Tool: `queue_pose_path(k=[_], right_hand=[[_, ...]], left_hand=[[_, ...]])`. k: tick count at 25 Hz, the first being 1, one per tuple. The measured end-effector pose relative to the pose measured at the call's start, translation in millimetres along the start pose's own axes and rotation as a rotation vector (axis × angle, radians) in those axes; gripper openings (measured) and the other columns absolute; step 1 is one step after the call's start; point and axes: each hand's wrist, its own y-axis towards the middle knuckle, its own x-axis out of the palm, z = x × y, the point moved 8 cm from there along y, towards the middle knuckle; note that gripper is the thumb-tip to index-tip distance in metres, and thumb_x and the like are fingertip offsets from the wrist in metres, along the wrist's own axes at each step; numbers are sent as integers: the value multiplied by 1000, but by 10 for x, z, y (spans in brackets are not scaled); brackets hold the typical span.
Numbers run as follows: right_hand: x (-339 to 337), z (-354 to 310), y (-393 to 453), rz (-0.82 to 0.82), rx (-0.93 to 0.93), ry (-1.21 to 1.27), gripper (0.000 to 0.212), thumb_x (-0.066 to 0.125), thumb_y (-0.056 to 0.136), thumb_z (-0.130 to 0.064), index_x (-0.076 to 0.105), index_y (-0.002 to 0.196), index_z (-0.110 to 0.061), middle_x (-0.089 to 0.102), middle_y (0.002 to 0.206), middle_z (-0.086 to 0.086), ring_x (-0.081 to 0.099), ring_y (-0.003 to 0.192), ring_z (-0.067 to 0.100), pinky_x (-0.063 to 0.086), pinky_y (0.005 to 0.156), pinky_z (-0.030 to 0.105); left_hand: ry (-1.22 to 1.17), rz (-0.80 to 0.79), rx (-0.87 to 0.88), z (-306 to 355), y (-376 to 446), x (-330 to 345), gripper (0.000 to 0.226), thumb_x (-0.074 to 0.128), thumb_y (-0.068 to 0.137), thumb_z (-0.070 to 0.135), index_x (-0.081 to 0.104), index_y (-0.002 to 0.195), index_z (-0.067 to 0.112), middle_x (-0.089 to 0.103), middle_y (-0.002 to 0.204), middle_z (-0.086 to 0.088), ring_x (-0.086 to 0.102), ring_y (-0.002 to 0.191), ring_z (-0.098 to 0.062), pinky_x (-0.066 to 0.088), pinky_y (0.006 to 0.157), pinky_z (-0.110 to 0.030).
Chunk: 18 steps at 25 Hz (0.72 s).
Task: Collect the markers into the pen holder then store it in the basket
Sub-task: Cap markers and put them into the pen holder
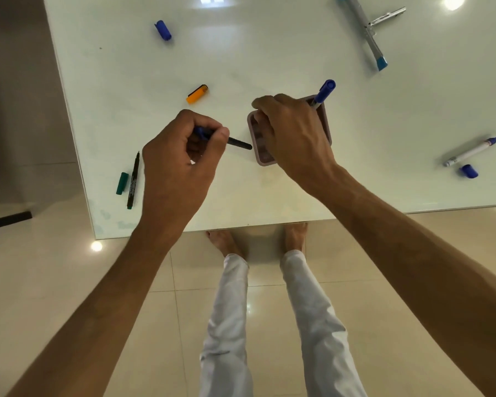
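Observation:
A pink square pen holder stands near the middle of the white table. My right hand grips its rim from above and covers most of it. A blue-capped marker sticks out of the holder's far corner. My left hand is shut on a black marker with a blue cap, its tip pointing at the holder's left wall. An uncapped black marker and a green cap lie at the left edge. The basket is not in view.
An orange cap and a blue cap lie left of centre. An uncapped white marker with a blue cap lies at the right. A grey marker and a silver pen rest at the far right.

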Motion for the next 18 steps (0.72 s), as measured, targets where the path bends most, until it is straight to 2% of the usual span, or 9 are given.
queue_pose_path(k=[3,6,8,12,14,18], right_hand=[[-26,-24,112,-67,24,-20,25,50,104,-8,68,121,-7,74,105,11,70,89,33,56,78,43],[-89,-19,71,-32,21,15,30,49,105,-11,68,126,-6,76,107,12,70,94,34,55,81,43],[-92,-1,15,-16,8,54,30,51,104,-10,70,127,-5,77,108,13,72,95,34,58,82,44],[-73,113,-69,6,75,96,34,52,105,-9,66,135,-7,77,116,12,74,101,32,59,91,41],[-116,168,-132,54,133,143,35,52,105,-9,64,138,-10,76,123,10,74,108,30,59,97,41],[-258,340,-359,206,230,219,29,53,105,-15,68,131,-13,77,122,6,76,102,26,62,91,38]], left_hand=[[20,-54,33,50,71,174,22,70,101,35,73,108,14,73,94,10,69,86,-6,52,80,-9],[39,-75,53,67,203,321,24,70,100,36,74,107,13,73,90,11,69,78,-2,49,83,-4],[32,-74,64,103,298,371,26,70,100,37,74,108,13,75,91,11,71,80,-3,49,84,-4],[94,-80,109,151,413,446,27,69,99,37,75,110,14,79,97,4,74,87,-12,57,89,-22],[151,-106,92,76,439,520,28,70,99,36,75,112,12,79,100,1,74,87,-14,58,90,-25],[170,-134,36,-58,473,645,29,72,98,33,71,116,10,78,100,0,74,80,-15,60,85,-32]])
